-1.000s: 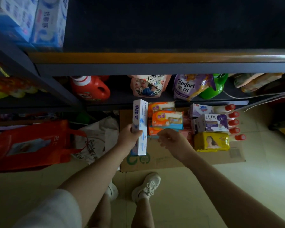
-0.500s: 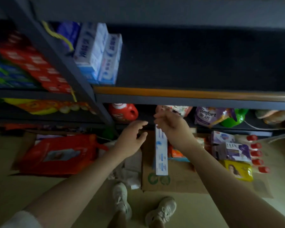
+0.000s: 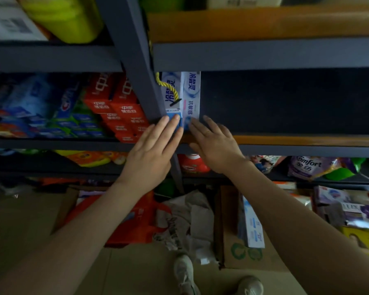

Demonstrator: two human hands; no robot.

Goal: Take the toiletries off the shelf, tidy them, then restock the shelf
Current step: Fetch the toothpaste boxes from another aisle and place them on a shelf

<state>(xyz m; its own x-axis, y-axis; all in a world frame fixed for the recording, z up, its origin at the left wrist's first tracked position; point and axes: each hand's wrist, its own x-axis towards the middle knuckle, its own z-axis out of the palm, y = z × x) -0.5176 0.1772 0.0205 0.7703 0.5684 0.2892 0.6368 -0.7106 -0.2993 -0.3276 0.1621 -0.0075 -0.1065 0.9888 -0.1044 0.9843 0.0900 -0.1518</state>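
Fingers (image 3: 170, 122) of the left hand (image 3: 151, 154) lie straight and close together, tips pressing the blue end of the left toothpaste box (image 3: 172, 96). Right hand (image 3: 215, 145) does the same w/ its fingers slightly spread, tips on the end of the right toothpaste box (image 3: 191, 96); thin ring on one finger. Neither hand curls round anything.

2 boxes, both long white-and-blue cardboard, side by side & touching, at center frame on the mid shelf (image 3: 307, 141), tight against the dark metal upright (image 3: 136, 67). Rest of that shelf to the right is dark. Yellow twisted cord (image 3: 168, 87) hangs over the left box.

Center left, in the neighbouring bay: stacked red cartons (image 3: 119, 111), approx 4 rows visible, plus blue & green cartons (image 3: 68, 122), too blurred to count.

Lower shelf, right side: 1 red plastic jug (image 3: 192, 165), 1 purple soft pouch (image 3: 309, 169).

Floor, bottom of frame: flat brown cardboard (image 3: 243, 256) w/ 1 more white-blue toothpaste box (image 3: 252, 228) lying on it, 1 red bag (image 3: 134, 224), 1 crumpled pale cloth bag (image 3: 190, 220), 2 pale sneakers (image 3: 185, 275). Lower right: small soap boxes (image 3: 354, 213), glossy, count unclear.
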